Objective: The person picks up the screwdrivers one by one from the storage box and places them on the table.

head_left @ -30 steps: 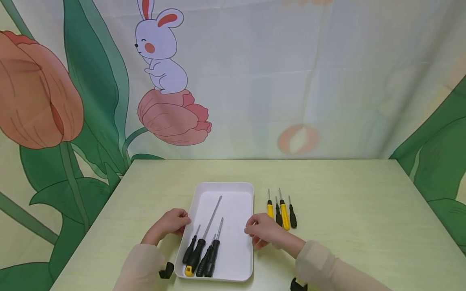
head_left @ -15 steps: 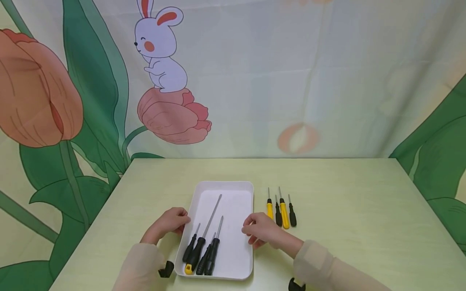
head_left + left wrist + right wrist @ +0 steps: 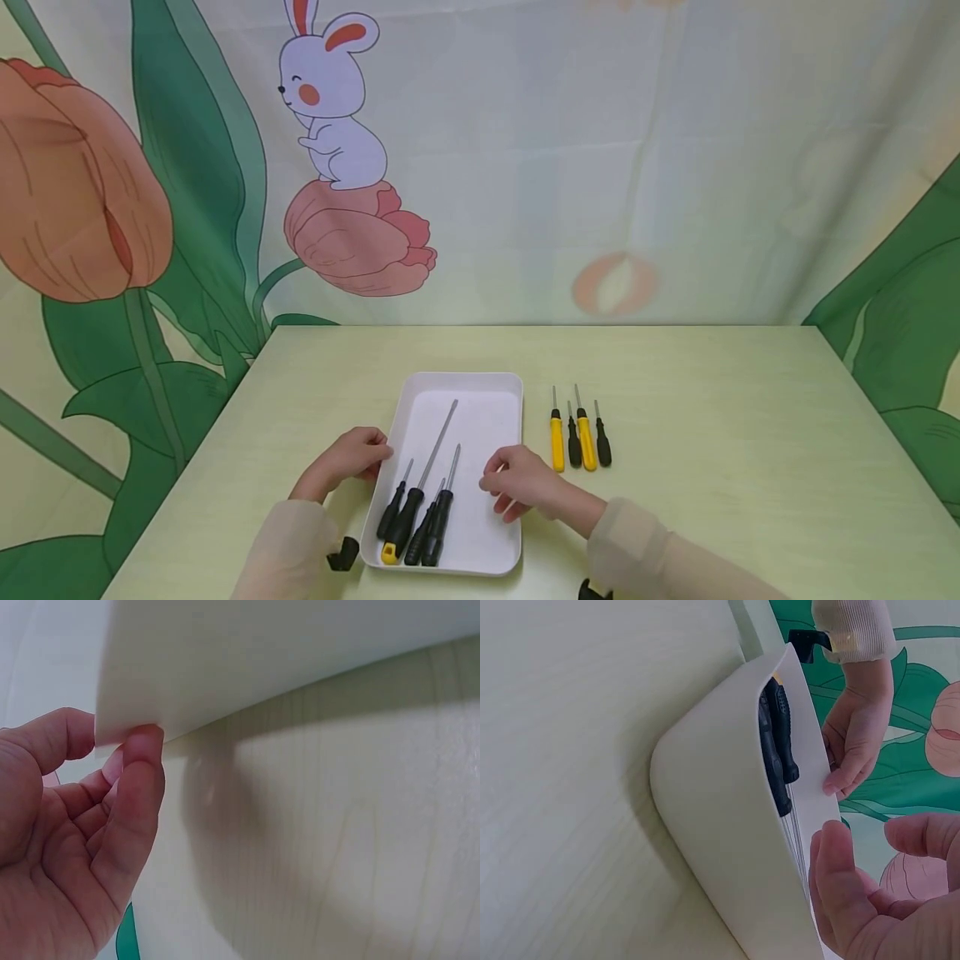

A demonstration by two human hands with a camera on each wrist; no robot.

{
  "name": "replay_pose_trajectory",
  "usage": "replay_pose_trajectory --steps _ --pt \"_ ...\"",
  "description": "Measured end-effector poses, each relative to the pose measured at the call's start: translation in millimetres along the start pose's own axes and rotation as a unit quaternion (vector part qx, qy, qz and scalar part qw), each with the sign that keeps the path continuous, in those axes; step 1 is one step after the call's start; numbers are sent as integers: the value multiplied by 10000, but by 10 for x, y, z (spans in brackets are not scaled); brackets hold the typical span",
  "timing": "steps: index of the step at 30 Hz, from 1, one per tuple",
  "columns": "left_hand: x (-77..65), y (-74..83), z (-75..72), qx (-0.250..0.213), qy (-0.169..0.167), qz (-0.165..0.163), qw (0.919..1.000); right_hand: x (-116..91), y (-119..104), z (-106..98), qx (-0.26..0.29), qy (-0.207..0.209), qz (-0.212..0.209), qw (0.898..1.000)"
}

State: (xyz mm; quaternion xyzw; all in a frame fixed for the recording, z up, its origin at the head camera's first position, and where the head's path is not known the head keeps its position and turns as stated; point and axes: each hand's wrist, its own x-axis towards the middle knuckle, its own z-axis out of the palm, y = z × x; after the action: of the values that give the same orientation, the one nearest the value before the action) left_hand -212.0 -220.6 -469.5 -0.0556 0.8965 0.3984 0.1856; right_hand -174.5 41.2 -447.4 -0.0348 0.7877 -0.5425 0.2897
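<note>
A white rectangular tray (image 3: 480,400) lies on the table, with several black-handled screwdrivers (image 3: 438,527) inside at its near left. One long screwdriver (image 3: 407,518) has a yellow handle end. My left hand (image 3: 348,457) pinches the tray's left rim between thumb and fingers, as the left wrist view also shows. Over the tray's right part hovers my right hand (image 3: 525,483), its fingers loosely bent and holding nothing. In the right wrist view, that hand's thumb stands apart from its fingers (image 3: 836,862), close to the tray's edge.
Several small screwdrivers, yellow-handled (image 3: 586,442) and black-handled (image 3: 603,446), lie side by side on the table (image 3: 720,450) to the right of the tray. A printed curtain (image 3: 510,167) hangs behind the table's far edge.
My right hand has shifted left from beside the tray's right rim to over its inside, uncovering more of the yellow screwdriver behind it. The left hand and tray stay in place.
</note>
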Motion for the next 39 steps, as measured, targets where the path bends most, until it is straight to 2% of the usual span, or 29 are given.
replay_pose_trajectory --steps 13,20,29,39 --pt "15 -8 -3 -22 -36 -43 10000 38 9 217 -163 -154 77 9997" --pt "32 -17 7 -7 -5 -73 10000 36 29 299 -16 -154 5 9999" --pt "18 -11 -1 -35 -27 -57 10000 95 66 400 -61 -173 140 9997" --pt "18 -10 -2 -20 -31 -78 10000 129 136 563 -154 28 53 9999"
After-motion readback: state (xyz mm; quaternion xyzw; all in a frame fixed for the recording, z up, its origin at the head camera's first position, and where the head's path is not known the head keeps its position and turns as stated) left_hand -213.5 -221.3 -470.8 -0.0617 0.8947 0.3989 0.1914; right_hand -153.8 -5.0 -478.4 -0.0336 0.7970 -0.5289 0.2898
